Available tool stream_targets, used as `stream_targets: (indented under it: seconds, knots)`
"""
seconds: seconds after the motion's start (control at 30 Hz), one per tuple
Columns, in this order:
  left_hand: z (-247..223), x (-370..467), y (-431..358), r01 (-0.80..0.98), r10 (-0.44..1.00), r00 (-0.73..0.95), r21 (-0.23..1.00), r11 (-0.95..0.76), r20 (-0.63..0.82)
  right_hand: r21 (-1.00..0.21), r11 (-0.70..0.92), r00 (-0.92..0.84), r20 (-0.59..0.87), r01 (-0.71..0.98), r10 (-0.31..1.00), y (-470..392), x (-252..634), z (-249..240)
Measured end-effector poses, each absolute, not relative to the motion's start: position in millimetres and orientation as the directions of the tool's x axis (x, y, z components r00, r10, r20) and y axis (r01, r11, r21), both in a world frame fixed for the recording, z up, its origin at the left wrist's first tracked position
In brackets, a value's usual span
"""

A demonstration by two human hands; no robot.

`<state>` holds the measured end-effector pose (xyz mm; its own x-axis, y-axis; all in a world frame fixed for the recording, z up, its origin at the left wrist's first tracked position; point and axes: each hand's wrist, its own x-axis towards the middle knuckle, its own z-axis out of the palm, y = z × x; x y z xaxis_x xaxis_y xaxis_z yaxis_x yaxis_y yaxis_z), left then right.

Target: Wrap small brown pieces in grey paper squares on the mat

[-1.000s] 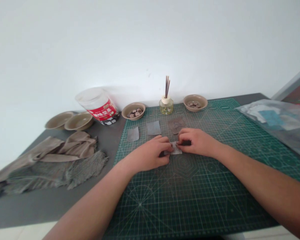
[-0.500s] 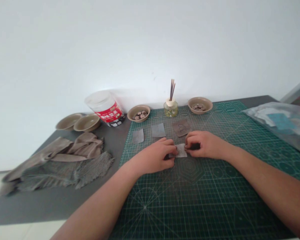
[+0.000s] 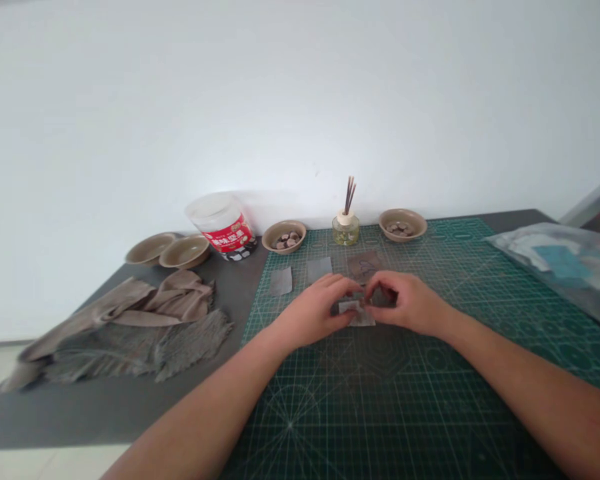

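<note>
A small pale grey piece of cloth (image 3: 364,320) lies on the green cutting mat (image 3: 360,407), partly hidden by my fingers. My left hand (image 3: 323,308) curls at its left side, thumb over the cloth and fingers bent near the far edge. From the right, my right hand (image 3: 407,300) pinches at the cloth's upper right part, its fingertips almost meeting those of the left. Blur hides the exact grip. Just beyond the hands sit a brown square (image 3: 364,263) with a dark squiggle, a grey square (image 3: 320,267) and another grey square (image 3: 281,281).
Along the wall stand a bowl of round pieces (image 3: 284,237), a reed diffuser (image 3: 346,228) and a second such bowl (image 3: 403,225). Leftward are a tilted plastic jar (image 3: 223,227), two bowls (image 3: 185,252) and crumpled cloth (image 3: 145,327). A plastic bag (image 3: 565,257) lies right.
My hands have drawn closer together, and the right fingertips have moved left over the cloth's far edge. The whole view has shifted slightly, with things appearing lower.
</note>
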<state>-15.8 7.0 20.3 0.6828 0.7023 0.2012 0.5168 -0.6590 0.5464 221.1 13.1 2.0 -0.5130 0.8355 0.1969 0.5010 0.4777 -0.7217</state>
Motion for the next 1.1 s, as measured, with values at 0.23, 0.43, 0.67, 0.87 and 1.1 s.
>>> stream_targets:
  seconds: [0.23,0.43,0.67,0.87,1.1]
  knots:
    - [18.3,-19.9,9.0,0.455,0.695,0.663,0.587,-0.669,0.277,-0.886,0.337,-0.442,0.176,0.318,0.88,8.1,208.2,-9.7]
    - [12.0,-26.7,20.2,0.503,0.872,0.355,0.717,-0.482,0.336,-0.58,0.56,-0.554,0.212,0.592,0.805,9.5,209.7,-12.4]
    - [8.7,-24.2,20.7,0.517,0.913,0.265,0.754,-0.406,0.31,-0.64,0.461,-0.532,0.095,0.615,0.842,8.3,202.5,-9.1]
    - [7.3,-24.0,24.0,0.487,0.922,0.253,0.785,-0.383,0.293,-0.783,0.364,-0.494,0.085,0.504,0.866,5.1,207.9,7.5]
    - [5.2,-21.9,24.4,0.509,0.919,0.314,0.774,-0.376,0.239,-0.656,0.485,-0.485,0.201,0.578,0.851,7.7,216.6,12.3]
